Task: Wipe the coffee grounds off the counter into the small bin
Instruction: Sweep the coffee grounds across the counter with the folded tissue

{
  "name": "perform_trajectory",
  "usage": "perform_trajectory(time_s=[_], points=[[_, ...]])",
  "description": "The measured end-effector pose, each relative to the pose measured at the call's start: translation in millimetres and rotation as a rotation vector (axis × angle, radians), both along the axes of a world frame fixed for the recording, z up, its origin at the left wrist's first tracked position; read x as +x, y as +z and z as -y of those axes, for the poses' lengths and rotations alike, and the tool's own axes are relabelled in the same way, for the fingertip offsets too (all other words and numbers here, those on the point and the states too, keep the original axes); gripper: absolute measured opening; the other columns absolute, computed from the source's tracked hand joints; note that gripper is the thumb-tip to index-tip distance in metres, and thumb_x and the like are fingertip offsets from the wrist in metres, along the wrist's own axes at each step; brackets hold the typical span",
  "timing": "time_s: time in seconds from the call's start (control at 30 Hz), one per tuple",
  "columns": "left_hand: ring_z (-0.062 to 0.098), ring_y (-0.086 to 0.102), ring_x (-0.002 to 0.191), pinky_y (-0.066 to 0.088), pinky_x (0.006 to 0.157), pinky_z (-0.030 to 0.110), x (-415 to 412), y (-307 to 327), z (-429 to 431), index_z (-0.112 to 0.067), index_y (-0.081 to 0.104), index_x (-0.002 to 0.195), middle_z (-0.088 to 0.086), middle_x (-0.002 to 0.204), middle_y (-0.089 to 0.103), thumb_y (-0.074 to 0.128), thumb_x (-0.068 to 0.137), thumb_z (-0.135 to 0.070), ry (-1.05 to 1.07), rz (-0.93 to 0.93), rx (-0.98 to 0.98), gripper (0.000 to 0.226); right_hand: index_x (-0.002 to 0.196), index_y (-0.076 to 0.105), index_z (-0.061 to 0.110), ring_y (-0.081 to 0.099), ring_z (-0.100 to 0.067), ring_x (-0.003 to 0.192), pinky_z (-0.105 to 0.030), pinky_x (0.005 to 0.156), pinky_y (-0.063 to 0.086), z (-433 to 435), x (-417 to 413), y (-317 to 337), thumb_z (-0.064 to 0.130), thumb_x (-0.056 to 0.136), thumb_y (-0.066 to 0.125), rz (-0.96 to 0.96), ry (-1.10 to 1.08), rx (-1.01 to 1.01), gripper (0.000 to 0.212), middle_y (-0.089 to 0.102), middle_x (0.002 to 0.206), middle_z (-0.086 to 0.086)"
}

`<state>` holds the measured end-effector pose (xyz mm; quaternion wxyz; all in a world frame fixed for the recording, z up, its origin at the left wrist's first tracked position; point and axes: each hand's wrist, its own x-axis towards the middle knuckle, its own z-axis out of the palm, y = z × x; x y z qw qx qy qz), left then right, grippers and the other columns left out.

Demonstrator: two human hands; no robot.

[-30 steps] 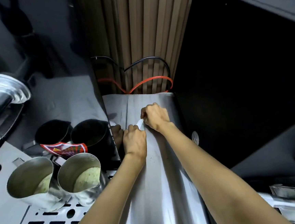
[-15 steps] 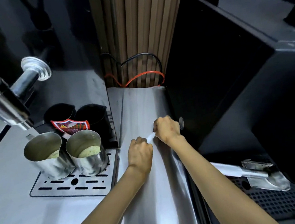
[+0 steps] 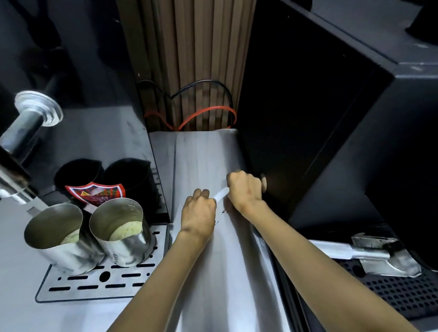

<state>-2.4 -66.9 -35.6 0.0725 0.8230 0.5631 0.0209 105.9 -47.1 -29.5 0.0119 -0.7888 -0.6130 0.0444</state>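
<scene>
Grounds lie as a thin dark scatter on the steel counter, just on my side of the wipe. I hold that white wipe stretched between both hands. My left hand has its fingers curled on the near end. My right hand is clenched round the far end, knuckles up, close against the black machine. The wipe's edge seems to rest on the counter, though I cannot be sure it touches.

Judging from this, the sweep is under way but unfinished. The counter beyond the wipe looks clean, while the specks in front of it are not yet drawn off the edge. No bin shows anywhere in view, so tipping the grounds in is all left to do. Two pitchers stand on the drip tray to my left, well apart from the grounds.
</scene>
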Motion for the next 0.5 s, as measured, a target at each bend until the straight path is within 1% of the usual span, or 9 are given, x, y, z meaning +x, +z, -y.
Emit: perform_trajectory(time_s=[0.03, 0.07, 0.1, 0.13, 0.17, 0.2, 0.33, 0.43, 0.5], points=[[0.024, 0.05, 0.114, 0.041, 0.091, 0.029, -3, -1, 2, -0.004, 0.053, 0.121, 0.009, 0.122, 0.052, 0.041, 0.1, -0.014, -0.015, 0.006, 0.012, 0.027, 0.097, 0.064, 0.005, 0.066, -0.032, 0.098, -0.043, 0.096, 0.043, 4, 0, -1, -0.009, 0.085, 0.043, 0.0, 0.002, 0.005, 0.028, 0.064, 0.106, -0.012], [0.023, 0.049, 0.114, 0.04, 0.091, 0.029, -6, -2, 4, -0.006, 0.053, 0.122, 0.008, 0.122, 0.051, 0.039, 0.1, -0.014, -0.036, -0.002, 0.013, 0.027, 0.096, 0.064, 0.005, 0.066, -0.033, 0.098, -0.042, 0.1, 0.041, 9, 0, -3, -0.008, 0.085, 0.043, -0.008, 0.01, 0.014, 0.027, 0.064, 0.105, -0.012], [0.023, 0.048, 0.114, 0.04, 0.091, 0.03, -11, -2, 8, -0.009, 0.053, 0.124, 0.007, 0.122, 0.05, 0.038, 0.1, -0.013, -0.064, -0.013, 0.021, 0.028, 0.096, 0.064, 0.004, 0.066, -0.034, 0.097, -0.041, 0.096, 0.044, 15, 0, -5, -0.007, 0.086, 0.042, -0.015, 0.027, 0.024, 0.027, 0.064, 0.105, -0.013], [0.023, 0.047, 0.114, 0.04, 0.09, 0.03, -15, -4, 10, -0.012, 0.053, 0.125, 0.005, 0.121, 0.05, 0.037, 0.1, -0.013, -0.096, -0.035, 0.028, 0.03, 0.097, 0.063, 0.004, 0.065, -0.035, 0.097, -0.038, 0.087, 0.048, 22, 0, -7, -0.006, 0.086, 0.042, -0.018, 0.048, 0.026, 0.026, 0.063, 0.106, -0.014], [0.023, 0.046, 0.114, 0.039, 0.09, 0.03, -20, -5, 14, -0.014, 0.052, 0.127, 0.004, 0.121, 0.049, 0.035, 0.101, -0.014, -0.114, -0.041, 0.032, 0.032, 0.099, 0.062, 0.004, 0.065, -0.035, 0.096, -0.037, 0.079, 0.049, 30, -1, -8, -0.005, 0.088, 0.041, -0.016, 0.069, 0.02, 0.026, 0.062, 0.107, -0.014], [0.023, 0.046, 0.113, 0.039, 0.09, 0.031, -24, -5, 18, -0.014, 0.052, 0.129, 0.004, 0.121, 0.049, 0.033, 0.101, -0.016, -0.121, -0.051, 0.02, 0.033, 0.1, 0.061, 0.004, 0.065, -0.035, 0.096, -0.037, 0.075, 0.049, 39, -2, -9, -0.003, 0.089, 0.04, -0.013, 0.087, 0.011, 0.025, 0.061, 0.108, -0.015], [0.025, 0.046, 0.115, 0.037, 0.093, 0.032, -32, -3, 47, -0.007, 0.049, 0.126, 0.007, 0.123, 0.049, 0.026, 0.103, -0.018, -0.118, -0.015, -0.003, 0.035, 0.099, 0.06, 0.004, 0.065, -0.036, 0.092, -0.038, 0.072, 0.048, 71, -5, -8, -0.002, 0.09, 0.039, -0.028, 0.131, -0.025, 0.023, 0.06, 0.107, -0.014], [0.025, 0.046, 0.114, 0.036, 0.096, 0.032, -40, -12, 65, -0.011, 0.049, 0.13, 0.007, 0.122, 0.049, 0.024, 0.102, -0.017, -0.162, -0.026, 0.013, 0.038, 0.098, 0.061, 0.005, 0.066, -0.034, 0.09, -0.036, 0.07, 0.047, 92, -9, -6, 0.002, 0.092, 0.044, -0.025, 0.146, -0.047, 0.018, 0.061, 0.105, -0.013], [0.024, 0.046, 0.113, 0.036, 0.095, 0.032, -44, -17, 81, -0.012, 0.05, 0.129, 0.006, 0.121, 0.05, 0.025, 0.101, -0.016, -0.177, -0.044, -0.02, 0.038, 0.099, 0.06, 0.006, 0.065, -0.034, 0.092, -0.036, 0.069, 0.046, 109, -11, -4, 0.004, 0.092, 0.045, -0.015, 0.157, -0.062, 0.017, 0.061, 0.107, -0.012]])
